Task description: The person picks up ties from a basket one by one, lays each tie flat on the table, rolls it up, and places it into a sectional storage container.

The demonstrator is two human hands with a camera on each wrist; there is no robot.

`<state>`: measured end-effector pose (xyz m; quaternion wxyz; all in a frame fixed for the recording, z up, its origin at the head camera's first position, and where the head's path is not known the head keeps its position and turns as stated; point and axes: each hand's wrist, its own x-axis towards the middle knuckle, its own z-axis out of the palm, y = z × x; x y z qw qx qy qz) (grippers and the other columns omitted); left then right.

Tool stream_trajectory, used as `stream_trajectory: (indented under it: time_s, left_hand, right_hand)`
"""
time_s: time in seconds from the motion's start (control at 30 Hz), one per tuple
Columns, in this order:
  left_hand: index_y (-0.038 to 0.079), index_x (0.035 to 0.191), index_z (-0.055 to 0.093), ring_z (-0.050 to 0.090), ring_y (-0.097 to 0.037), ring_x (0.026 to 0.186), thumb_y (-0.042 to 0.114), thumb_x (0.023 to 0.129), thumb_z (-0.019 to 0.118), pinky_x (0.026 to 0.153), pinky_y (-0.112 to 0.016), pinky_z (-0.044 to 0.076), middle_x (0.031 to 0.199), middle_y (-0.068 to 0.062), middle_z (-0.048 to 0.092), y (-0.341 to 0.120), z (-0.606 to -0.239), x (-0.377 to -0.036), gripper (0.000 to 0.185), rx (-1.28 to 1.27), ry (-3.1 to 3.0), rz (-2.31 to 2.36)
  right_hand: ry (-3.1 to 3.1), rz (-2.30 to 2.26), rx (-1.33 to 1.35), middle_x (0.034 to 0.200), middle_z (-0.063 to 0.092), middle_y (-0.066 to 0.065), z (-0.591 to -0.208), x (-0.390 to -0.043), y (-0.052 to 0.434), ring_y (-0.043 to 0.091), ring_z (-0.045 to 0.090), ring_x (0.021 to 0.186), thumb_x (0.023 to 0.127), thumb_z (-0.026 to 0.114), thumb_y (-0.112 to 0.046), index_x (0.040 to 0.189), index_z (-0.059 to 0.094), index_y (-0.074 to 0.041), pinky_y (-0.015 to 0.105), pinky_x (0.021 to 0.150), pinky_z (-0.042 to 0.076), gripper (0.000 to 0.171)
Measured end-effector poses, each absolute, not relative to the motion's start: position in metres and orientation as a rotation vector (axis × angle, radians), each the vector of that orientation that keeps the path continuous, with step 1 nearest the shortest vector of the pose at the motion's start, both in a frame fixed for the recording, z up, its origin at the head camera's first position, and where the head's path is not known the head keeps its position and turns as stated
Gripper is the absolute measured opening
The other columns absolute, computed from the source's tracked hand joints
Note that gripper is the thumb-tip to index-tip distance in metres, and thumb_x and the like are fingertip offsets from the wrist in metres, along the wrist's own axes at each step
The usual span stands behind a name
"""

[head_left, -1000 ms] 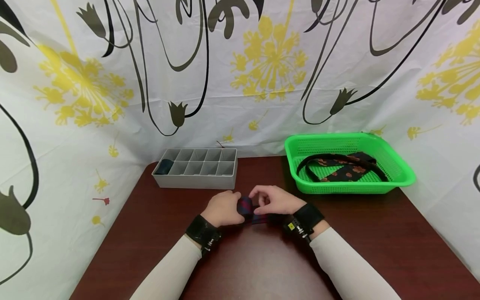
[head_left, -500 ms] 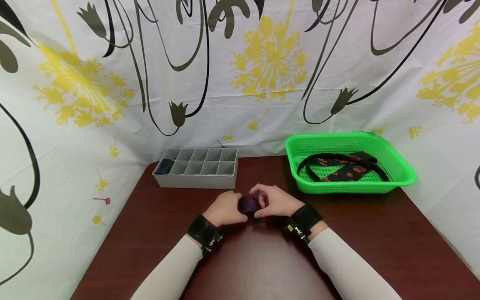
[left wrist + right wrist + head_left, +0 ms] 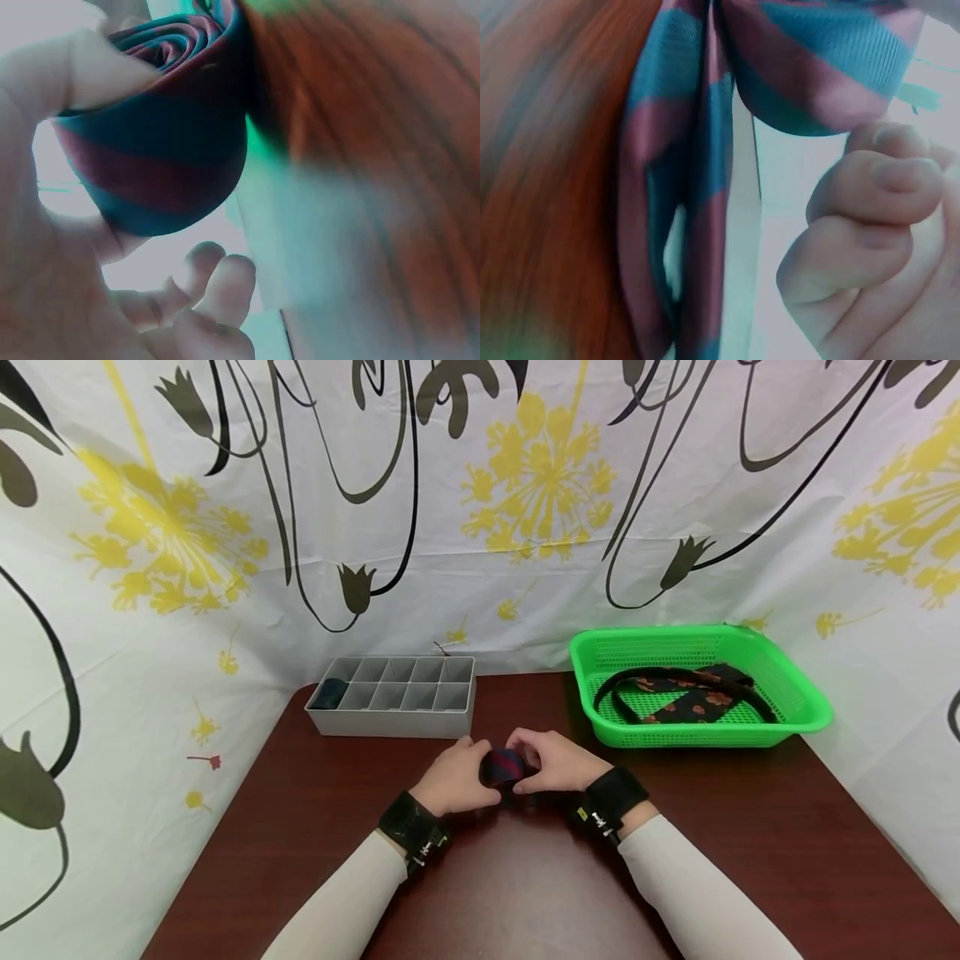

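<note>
A striped necktie [image 3: 506, 767], dark blue and red, is partly wound into a roll between the two hands. In the left wrist view the spiral of the necktie roll [image 3: 161, 157] shows, with the left hand [image 3: 452, 781] pinching it between thumb and finger. The left hand's other fingers are loosely curled below. From the right, the right hand [image 3: 561, 763] holds the roll with thumb and forefinger, its remaining fingers bent in. Loose lengths of the necktie [image 3: 709, 187] trail beside the roll over the wooden table in the right wrist view.
Behind the left hand stands a grey divided box [image 3: 393, 724] with a dark rolled item [image 3: 330, 693] in a left compartment. A green basket [image 3: 697, 737] at the back right holds a black necktie with orange flowers [image 3: 693, 704]. The brown table [image 3: 510, 877] meets a patterned curtain.
The roll has turned and shifted slightly right, and the flat striped strip beside it no longer shows in the head view. The left hand has moved a little right with it.
</note>
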<state>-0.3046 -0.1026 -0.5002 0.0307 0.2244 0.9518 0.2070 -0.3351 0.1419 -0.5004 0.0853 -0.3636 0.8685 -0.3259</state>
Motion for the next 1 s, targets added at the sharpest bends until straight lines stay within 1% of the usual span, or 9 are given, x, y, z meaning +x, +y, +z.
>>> stream_trajectory:
  time_s: [0.07, 0.13, 0.3, 0.37, 0.5, 0.67, 0.8, 0.93, 1.0]
  left_hand:
    - [0.016, 0.122, 0.061, 0.058, -0.016, 0.078, 0.042, 0.074, 0.082, 0.068, -0.031, 0.053, 0.103, -0.004, 0.056, -0.102, -0.5, -0.305, 0.058, 0.67, 2.93, 0.689]
    - [0.019, 0.124, 0.059, 0.059, -0.016, 0.079, 0.041, 0.074, 0.083, 0.07, -0.032, 0.053, 0.105, -0.004, 0.056, -0.101, -0.501, -0.305, 0.059, 0.668, 2.916, 0.739]
    - [0.022, 0.127, 0.062, 0.059, -0.014, 0.084, 0.042, 0.075, 0.086, 0.074, -0.031, 0.053, 0.104, -0.002, 0.06, -0.101, -0.504, -0.305, 0.061, 0.727, 2.894, 0.763]
    - [0.02, 0.124, 0.063, 0.058, -0.014, 0.082, 0.042, 0.076, 0.086, 0.071, -0.03, 0.052, 0.101, -0.001, 0.06, -0.102, -0.503, -0.305, 0.058, 0.732, 2.916, 0.742]
    - [0.019, 0.117, 0.061, 0.057, -0.015, 0.078, 0.04, 0.076, 0.081, 0.068, -0.03, 0.051, 0.098, -0.001, 0.058, -0.102, -0.5, -0.304, 0.051, 0.699, 2.947, 0.733]
    - [0.021, 0.122, 0.06, 0.058, -0.015, 0.083, 0.036, 0.076, 0.081, 0.075, -0.032, 0.053, 0.104, -0.002, 0.058, -0.101, -0.499, -0.303, 0.053, 0.7, 2.891, 0.776]
    - [0.02, 0.128, 0.061, 0.058, -0.014, 0.084, 0.037, 0.078, 0.082, 0.074, -0.031, 0.053, 0.106, -0.003, 0.059, -0.099, -0.503, -0.302, 0.057, 0.704, 2.878, 0.741]
    - [0.016, 0.123, 0.062, 0.058, -0.015, 0.078, 0.041, 0.078, 0.081, 0.068, -0.03, 0.052, 0.102, -0.004, 0.059, -0.098, -0.501, -0.299, 0.055, 0.679, 2.921, 0.704]
    - [0.016, 0.12, 0.062, 0.058, -0.015, 0.076, 0.041, 0.078, 0.081, 0.066, -0.029, 0.052, 0.1, -0.004, 0.058, -0.098, -0.5, -0.298, 0.052, 0.67, 2.929, 0.707]
  right_hand:
    - [2.575, -0.964, -1.07, 0.072, 0.058, -0.006, -0.501, -0.336, 0.143, 0.009, 0.054, 0.065, 0.079, 0.093, -0.033, 0.112, 0.063, -0.025, 0.026, 0.063, 0.046, 0.045]
    - [2.571, -0.909, -1.014, 0.078, 0.063, -0.008, -0.501, -0.336, 0.145, 0.007, 0.057, 0.07, 0.078, 0.092, -0.031, 0.113, 0.066, -0.024, 0.026, 0.067, 0.049, 0.045]
    - [2.558, -0.834, -0.938, 0.102, 0.071, -0.008, -0.5, -0.335, 0.151, 0.008, 0.064, 0.088, 0.077, 0.092, -0.028, 0.131, 0.065, -0.018, 0.029, 0.081, 0.054, 0.061]
    - [2.544, -0.903, -0.966, 0.094, 0.07, -0.005, -0.499, -0.336, 0.15, 0.01, 0.063, 0.082, 0.079, 0.092, -0.031, 0.13, 0.062, -0.018, 0.029, 0.076, 0.053, 0.061]
    - [2.546, -1.027, -1.019, 0.072, 0.059, -0.004, -0.496, -0.336, 0.147, 0.013, 0.056, 0.065, 0.079, 0.092, -0.034, 0.116, 0.062, -0.023, 0.027, 0.064, 0.046, 0.049]
    - [2.589, -0.9, -0.979, 0.069, 0.056, -0.009, -0.496, -0.336, 0.148, 0.008, 0.053, 0.063, 0.076, 0.09, -0.025, 0.103, 0.065, -0.024, 0.025, 0.061, 0.044, 0.037]
    - [2.561, -0.828, -0.964, 0.072, 0.06, -0.008, -0.495, -0.336, 0.152, 0.007, 0.056, 0.064, 0.075, 0.089, -0.02, 0.109, 0.063, -0.023, 0.026, 0.062, 0.048, 0.043]
    - [2.537, -0.963, -1.002, 0.072, 0.059, -0.005, -0.491, -0.335, 0.151, 0.011, 0.056, 0.063, 0.078, 0.092, -0.027, 0.117, 0.061, -0.023, 0.026, 0.063, 0.048, 0.05]
    - [2.528, -1.015, -1.038, 0.071, 0.058, -0.006, -0.49, -0.335, 0.148, 0.011, 0.055, 0.063, 0.08, 0.092, -0.03, 0.115, 0.062, -0.023, 0.026, 0.063, 0.048, 0.047]
